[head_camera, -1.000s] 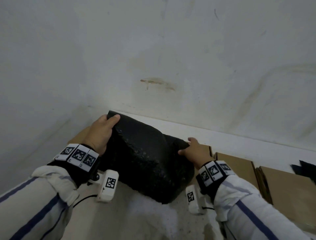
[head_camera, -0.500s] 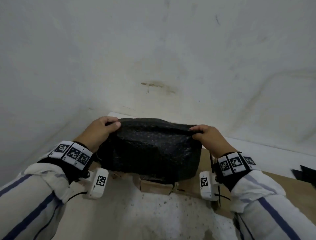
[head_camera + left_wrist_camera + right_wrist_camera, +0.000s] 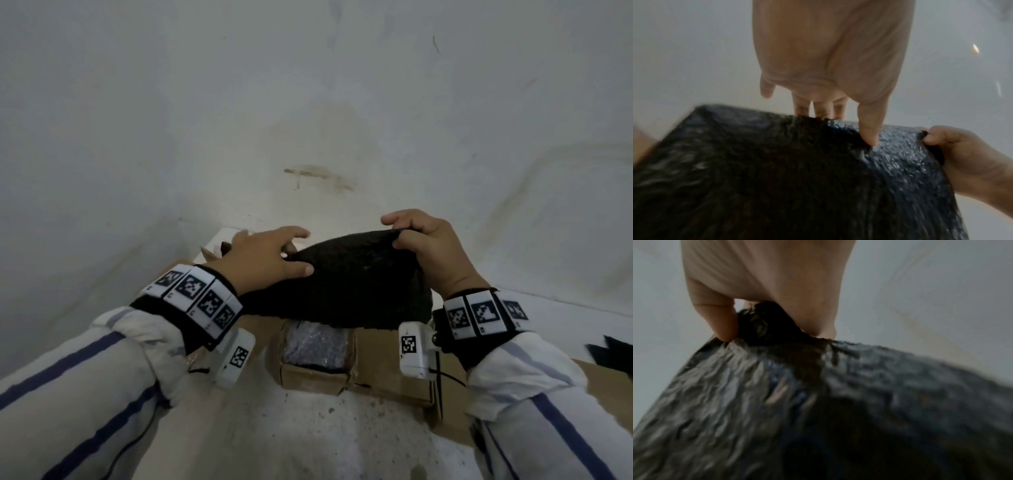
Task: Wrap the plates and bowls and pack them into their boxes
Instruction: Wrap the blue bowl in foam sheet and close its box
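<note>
A black textured wrapping sheet (image 3: 346, 277) is held up in the air between both hands, above an open cardboard box (image 3: 318, 371) that sits on the pale speckled floor (image 3: 291, 435) near the foot of a white wall (image 3: 308, 102). The right hand (image 3: 431, 250) pinches the sheet's upper right corner, thumb on the near face and curled fingers behind it; the right wrist view shows the corner bunched between thumb and forefinger, though the other fingers are hidden behind the palm. The left hand (image 3: 263, 260) lies over the upper left edge with its fingers extended and slightly spread; its thumb tip presses on the near face, and in the left wrist view three fingertips disappear behind the top edge, so whether they touch the back cannot be told. The sheet's lower part hangs in front of the box and covers its far side. Inside the box only a dark, shiny, bubbled wrapped surface (image 3: 313, 344) shows; what is wrapped cannot be made out. More flat cardboard (image 3: 387, 353) lies beside the box on the right, partly hidden by the right wrist. Both wrist views are blurred low down
</note>
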Motion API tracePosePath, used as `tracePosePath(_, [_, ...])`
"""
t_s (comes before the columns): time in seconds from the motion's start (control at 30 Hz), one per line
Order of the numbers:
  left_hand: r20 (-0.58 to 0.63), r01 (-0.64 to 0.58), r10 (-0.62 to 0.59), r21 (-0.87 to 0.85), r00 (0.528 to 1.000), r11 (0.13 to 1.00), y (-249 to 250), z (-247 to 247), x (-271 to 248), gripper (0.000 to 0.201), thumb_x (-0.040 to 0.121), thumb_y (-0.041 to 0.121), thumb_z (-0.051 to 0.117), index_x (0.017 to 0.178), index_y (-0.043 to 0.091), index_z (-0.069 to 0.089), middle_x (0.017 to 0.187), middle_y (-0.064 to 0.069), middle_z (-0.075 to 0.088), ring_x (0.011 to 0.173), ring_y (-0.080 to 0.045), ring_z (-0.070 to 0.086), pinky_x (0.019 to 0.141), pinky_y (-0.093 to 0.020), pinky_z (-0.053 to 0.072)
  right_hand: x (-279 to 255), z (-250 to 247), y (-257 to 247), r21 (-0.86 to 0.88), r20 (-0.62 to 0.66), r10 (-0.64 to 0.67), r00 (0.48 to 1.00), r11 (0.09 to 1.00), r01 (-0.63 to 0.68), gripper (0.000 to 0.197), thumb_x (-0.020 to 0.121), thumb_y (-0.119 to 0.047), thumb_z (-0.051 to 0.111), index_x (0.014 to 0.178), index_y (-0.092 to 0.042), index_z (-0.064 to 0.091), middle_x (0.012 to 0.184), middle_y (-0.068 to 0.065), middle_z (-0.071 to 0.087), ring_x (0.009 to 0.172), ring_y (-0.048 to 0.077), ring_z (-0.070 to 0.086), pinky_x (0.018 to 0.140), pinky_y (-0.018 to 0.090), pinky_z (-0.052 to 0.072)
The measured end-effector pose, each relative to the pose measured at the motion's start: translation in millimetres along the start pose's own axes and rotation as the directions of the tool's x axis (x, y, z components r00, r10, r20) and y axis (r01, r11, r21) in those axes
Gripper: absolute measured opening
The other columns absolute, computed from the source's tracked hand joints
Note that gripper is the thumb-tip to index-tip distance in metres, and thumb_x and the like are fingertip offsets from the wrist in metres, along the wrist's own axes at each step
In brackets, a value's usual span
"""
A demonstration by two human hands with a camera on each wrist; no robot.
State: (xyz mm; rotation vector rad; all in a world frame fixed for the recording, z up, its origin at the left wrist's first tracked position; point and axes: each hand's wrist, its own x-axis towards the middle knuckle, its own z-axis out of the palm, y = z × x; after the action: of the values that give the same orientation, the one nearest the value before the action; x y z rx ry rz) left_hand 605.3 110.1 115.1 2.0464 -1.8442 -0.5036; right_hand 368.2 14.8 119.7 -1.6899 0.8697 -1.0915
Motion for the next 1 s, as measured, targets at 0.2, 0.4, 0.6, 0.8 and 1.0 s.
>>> tracePosePath(0.2, [-0.158, -0.049, 0.018, -0.193, 0.987, 0.980, 22.4, -2.8, 11.5, 0.018, 0.093, 0.030, 0.057, 0.085, 0.014, 0.056, 0.082, -0.003, 0.057, 0.082, -0.022, 0.054, 0.067, -0.027, 0.035, 13.2, -6.6, 6.4, -0.432, -0.299, -0.023, 0.954, 0.895, -0.113, 0.060, 0.077, -0.048, 0.064, 0.128, -0.025, 0.044, 0.128, 0.000, 0.047, 0.119, 0.020, 0.048, 0.102, 0.043, 0.041])
tracePosePath(0.4, [-0.084, 0.043, -0.227, -0.862, 0.970, 0.505, 23.8, -5.6, 10.8, 0.017, 0.094, 0.023, 0.055, 0.099, 0.009, 0.064, 0.109, -0.016, 0.067, 0.098, -0.028, 0.064, 0.086, -0.038, 0.050, -14.0, 17.8, 27.3, 0.089, -0.016, 0.465, 0.885, 0.882, -0.462, 0.080, 0.082, -0.058, 0.056, 0.147, -0.027, 0.022, 0.151, 0.002, 0.033, 0.135, 0.022, 0.037, 0.109, 0.041, 0.033])
tracePosePath(0.6, [0.079, 0.207, -0.274, -0.854, 0.958, 0.477, 8.8, 14.3, 3.8, 0.032, 0.095, 0.033, 0.054, 0.110, 0.006, 0.063, 0.110, -0.011, 0.067, 0.103, -0.028, 0.062, 0.087, -0.033, 0.047, -27.7, 40.6, 35.6, 0.436, 0.199, 0.449, 0.871, 0.755, -0.489, 0.040, 0.089, -0.002, 0.055, 0.128, -0.007, 0.052, 0.122, 0.011, 0.063, 0.105, 0.025, 0.063, 0.093, 0.036, 0.050])
tracePosePath(0.8, [0.062, 0.242, -0.307, -0.765, 0.950, 0.596, -2.0, 19.5, -1.2, 0.030, 0.094, 0.029, 0.056, 0.071, 0.012, 0.050, 0.059, -0.007, 0.047, 0.041, -0.014, 0.044, 0.041, -0.021, 0.032, -26.6, 32.5, 24.4, 0.116, -0.063, 0.286, 0.956, 0.954, -0.278, 0.082, 0.087, 0.005, 0.057, 0.147, -0.035, 0.019, 0.118, 0.010, 0.063, 0.101, 0.018, 0.063, 0.086, 0.036, 0.053])
tracePosePath(1.0, [-0.165, -0.023, -0.298, -0.903, 0.940, 0.430, 10.7, 16.0, 2.5, 0.028, 0.094, 0.031, 0.056, 0.079, 0.008, 0.047, 0.091, -0.013, 0.064, 0.083, -0.022, 0.068, 0.080, -0.033, 0.057, -19.8, 32.9, 5.4, -0.394, -0.154, -0.142, 0.978, 0.916, 0.071, 0.060, 0.086, 0.000, 0.054, 0.137, -0.030, 0.044, 0.114, -0.003, 0.049, 0.111, 0.015, 0.044, 0.097, 0.025, 0.038])
